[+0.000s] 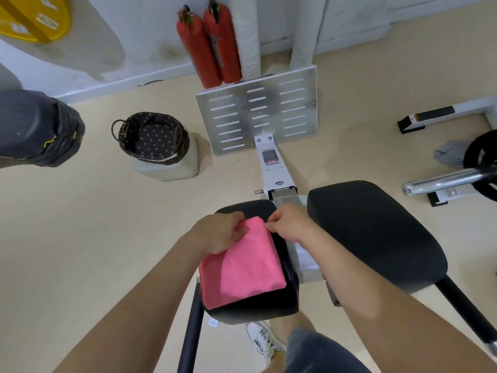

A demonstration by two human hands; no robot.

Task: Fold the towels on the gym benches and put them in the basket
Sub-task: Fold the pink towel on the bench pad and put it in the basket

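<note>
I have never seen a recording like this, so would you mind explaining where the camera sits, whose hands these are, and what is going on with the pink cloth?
There is no machine here. One camera is worn on a person's head and looks down, so both bare forearms reach in from the bottom of the picture. The left hand and the right hand each pinch the far edge of a pink towel, which lies folded on a black bench pad. A larger black pad sits to the right. On the floor to the left, a dark woven basket stands on a pale block; no towel shows in it yet. Two red fire extinguishers stand by the wall.
</note>
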